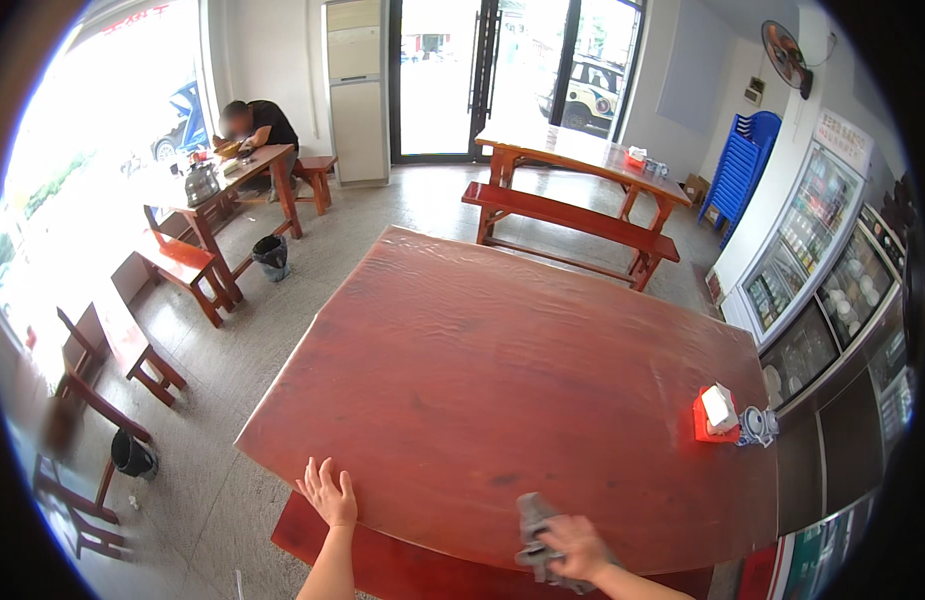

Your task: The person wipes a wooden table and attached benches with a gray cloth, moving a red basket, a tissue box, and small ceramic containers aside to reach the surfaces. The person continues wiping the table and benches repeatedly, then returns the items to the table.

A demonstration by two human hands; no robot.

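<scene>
A large reddish-brown wooden table [492, 367] fills the space before me, under a clear, wrinkled plastic cover. My left hand [329, 495] lies with fingers spread at its near left edge and holds nothing. Near the front edge, my right hand [578, 544] presses a crumpled grey cloth [536, 517] onto the tabletop; the hand is slightly blurred. At the right side of the table stands a red napkin holder [701, 427] with white paper napkins [719, 407]. Small blue-and-white ceramic pots [755, 426] sit beside it.
A red bench [402, 559] runs along the table's near side. Beyond stand another bench [567, 217] and table [552, 142]. A person [263, 127] sits at a table on the left, near a bin [271, 257]. A drinks fridge [800, 232] and stacked blue stools [744, 169] line the right.
</scene>
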